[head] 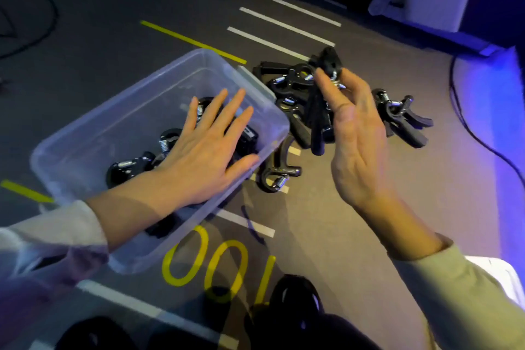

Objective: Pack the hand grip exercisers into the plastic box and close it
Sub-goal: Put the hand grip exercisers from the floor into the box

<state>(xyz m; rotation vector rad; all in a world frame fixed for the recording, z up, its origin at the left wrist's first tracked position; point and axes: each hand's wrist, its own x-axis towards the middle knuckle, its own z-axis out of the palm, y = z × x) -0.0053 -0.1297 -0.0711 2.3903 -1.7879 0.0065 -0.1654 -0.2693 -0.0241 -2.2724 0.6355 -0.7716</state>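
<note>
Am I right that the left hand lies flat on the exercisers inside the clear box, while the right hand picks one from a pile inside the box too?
Not quite. The head view shows the pile on the floor beside the clear box, not inside. The rest holds: left hand flat on exercisers, right hand picking one.

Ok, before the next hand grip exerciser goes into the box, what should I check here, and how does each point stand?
1. Clear plastic box open on top: ok.
2. Room left inside the box: ok.
3. Left hand flat on the black hand grip exercisers in the box, out of the drop path: not ok.
4. Right hand holding a black exerciser: ok.
5. Pile of exercisers on the floor within reach: ok.
6. Lid in view: not ok.
</note>
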